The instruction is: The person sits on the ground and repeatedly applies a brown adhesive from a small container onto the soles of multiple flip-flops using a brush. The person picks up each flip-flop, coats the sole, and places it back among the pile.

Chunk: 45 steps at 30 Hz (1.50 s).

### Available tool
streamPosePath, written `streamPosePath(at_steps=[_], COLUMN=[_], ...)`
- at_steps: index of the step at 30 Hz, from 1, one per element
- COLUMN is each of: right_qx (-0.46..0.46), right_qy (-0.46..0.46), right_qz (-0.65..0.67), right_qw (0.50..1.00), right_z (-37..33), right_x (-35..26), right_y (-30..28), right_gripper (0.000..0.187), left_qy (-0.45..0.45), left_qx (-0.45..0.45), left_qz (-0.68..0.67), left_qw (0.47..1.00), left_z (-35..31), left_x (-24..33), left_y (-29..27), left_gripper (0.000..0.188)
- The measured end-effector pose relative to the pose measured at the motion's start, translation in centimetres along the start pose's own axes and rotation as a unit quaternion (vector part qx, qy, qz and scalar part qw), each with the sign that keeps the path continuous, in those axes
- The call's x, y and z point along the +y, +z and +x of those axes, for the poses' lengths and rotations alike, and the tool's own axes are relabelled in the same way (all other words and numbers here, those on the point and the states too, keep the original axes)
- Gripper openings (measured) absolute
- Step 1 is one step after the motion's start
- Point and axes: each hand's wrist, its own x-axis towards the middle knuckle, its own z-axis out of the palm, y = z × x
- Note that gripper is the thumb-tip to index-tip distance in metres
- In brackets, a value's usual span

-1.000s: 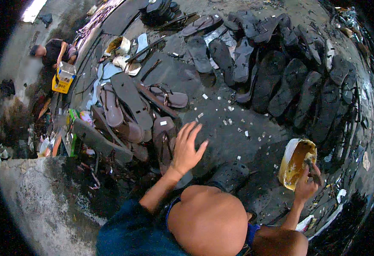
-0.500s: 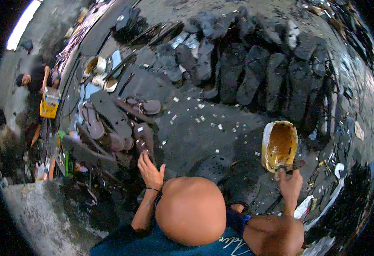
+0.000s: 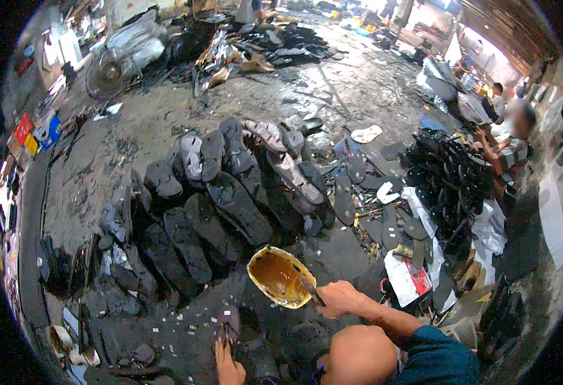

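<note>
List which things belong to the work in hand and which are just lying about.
In use:
brush-like tool, in right hand
tub of amber paste
brown sandal, at left hand

Lying about:
white sole-shaped piece
red-and-white sheet

A tub has a cream-yellow rim, with glossy amber-brown paste inside. Above and left of the tub, the soles are charcoal black, a few paler pinkish grey, while the sandal below left of it is dark purplish brown. To the tub's right, a sheet is white with red; below right of it, a sleeve is dark teal.
</note>
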Motion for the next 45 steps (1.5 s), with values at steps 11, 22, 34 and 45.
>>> streamPosePath(at_steps=[11, 22, 34, 45], right_qx=[0.226, 0.327, 0.342, 0.395], right_qy=[-0.206, -0.246, -0.322, -0.164], right_qz=[0.370, 0.430, 0.369, 0.411], right_qw=[0.877, 0.805, 0.802, 0.805], right_z=[4.4, 5.1, 5.8, 6.4], right_x=[-7.8, -11.1, -15.1, -14.4], right_y=[0.9, -1.8, -0.7, -1.9], right_gripper=[0.037, 0.027, 0.019, 0.022], left_qy=[0.098, 0.073, -0.162, -0.159], left_qx=[-0.071, -0.103, 0.072, 0.243], left_qz=[0.099, -0.120, -0.651, -0.579], left_qw=[0.988, 0.985, 0.738, 0.762], left_z=[13.9, 16.9, 15.3, 14.3], left_x=[11.2, 12.5, 15.2, 21.3], left_y=[-3.9, -2.8, -9.0, -7.2], left_gripper=[0.086, 0.056, 0.047, 0.039])
